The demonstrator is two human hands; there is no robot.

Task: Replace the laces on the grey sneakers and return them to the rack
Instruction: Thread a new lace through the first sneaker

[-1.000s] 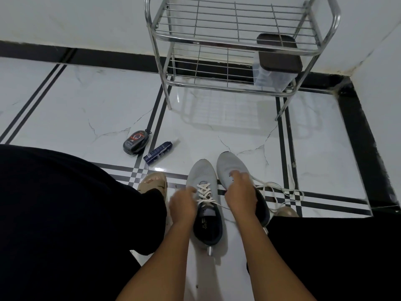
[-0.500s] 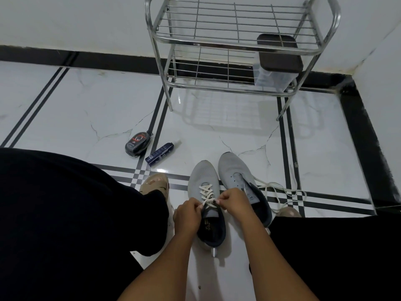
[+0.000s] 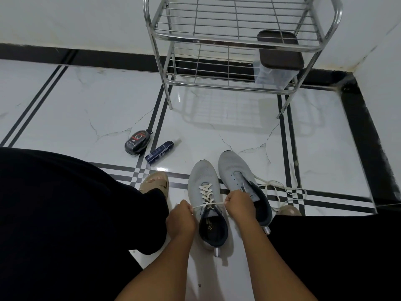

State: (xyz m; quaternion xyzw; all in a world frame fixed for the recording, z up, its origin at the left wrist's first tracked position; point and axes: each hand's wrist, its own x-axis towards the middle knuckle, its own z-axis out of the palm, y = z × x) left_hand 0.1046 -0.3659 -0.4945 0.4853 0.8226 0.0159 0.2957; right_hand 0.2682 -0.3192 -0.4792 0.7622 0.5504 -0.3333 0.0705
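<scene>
Now both hands, the left hand (image 3: 181, 218) and right hand (image 3: 239, 204), each pinch an end of the white lace (image 3: 207, 197) on the left grey sneaker (image 3: 207, 205) on the floor, pulling it taut; next, I judge, tie it, then lace the unlaced right sneaker (image 3: 236, 172).

i'm sitting on a glossy white marble-look floor (image 3: 91, 109) crossed by thin black double lines, with a black border along the pale walls (image 3: 76, 20). the corner of the room is to my right (its paint looks scuffed near the bottom).
</scene>
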